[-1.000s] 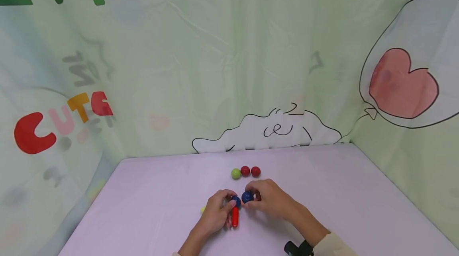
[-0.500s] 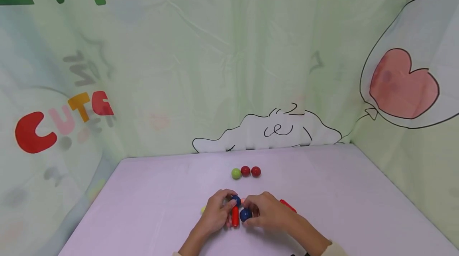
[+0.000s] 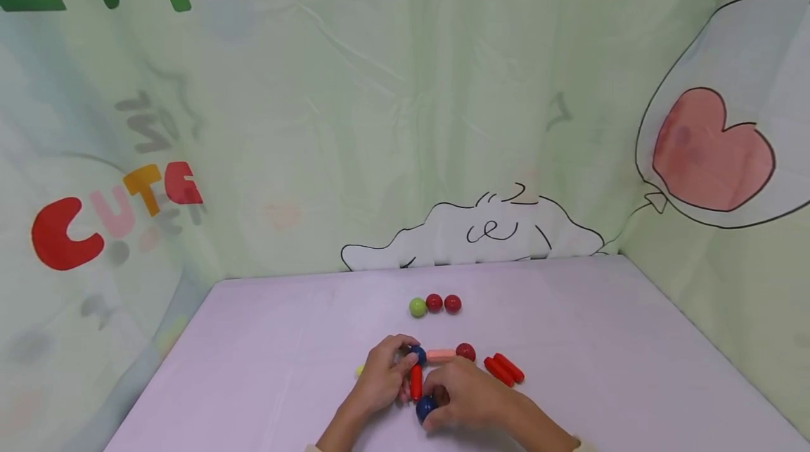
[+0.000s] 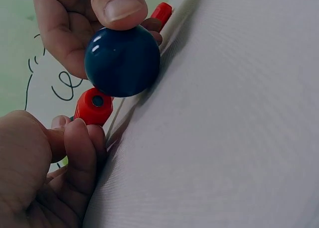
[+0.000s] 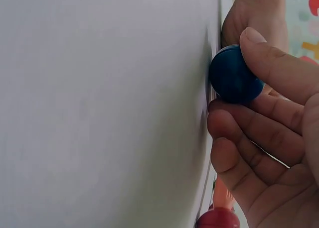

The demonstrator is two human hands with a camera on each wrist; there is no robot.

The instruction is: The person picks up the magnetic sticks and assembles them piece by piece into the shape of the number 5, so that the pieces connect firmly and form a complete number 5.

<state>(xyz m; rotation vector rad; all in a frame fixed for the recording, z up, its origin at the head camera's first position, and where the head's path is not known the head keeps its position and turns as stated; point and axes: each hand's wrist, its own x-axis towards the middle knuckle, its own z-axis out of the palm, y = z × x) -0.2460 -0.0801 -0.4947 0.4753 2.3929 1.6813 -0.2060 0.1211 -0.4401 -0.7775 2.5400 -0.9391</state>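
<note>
Two hands work low on the counter [image 3: 285, 353]: the left hand [image 3: 382, 375] pinches one red rod [image 3: 415, 383] near the far blue ball [image 3: 418, 353], while the right hand [image 3: 471, 392] grips the near blue ball [image 3: 427, 409] by the rod's other end; contact there is unclear. One pink rod [image 3: 441, 355] runs from the far blue ball to one red ball [image 3: 465, 351]. Two loose red rods [image 3: 509, 367] lie rightward. Beyond sit one green ball [image 3: 418, 307] and two back red balls [image 3: 434, 303]. The left hand mostly hides a yellow piece [image 3: 358, 370].

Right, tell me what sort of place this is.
Looks like a makeshift tabletop booth: printed fabric hangs behind and beside a pale table, where colourful balls and red sticks lie.
</note>
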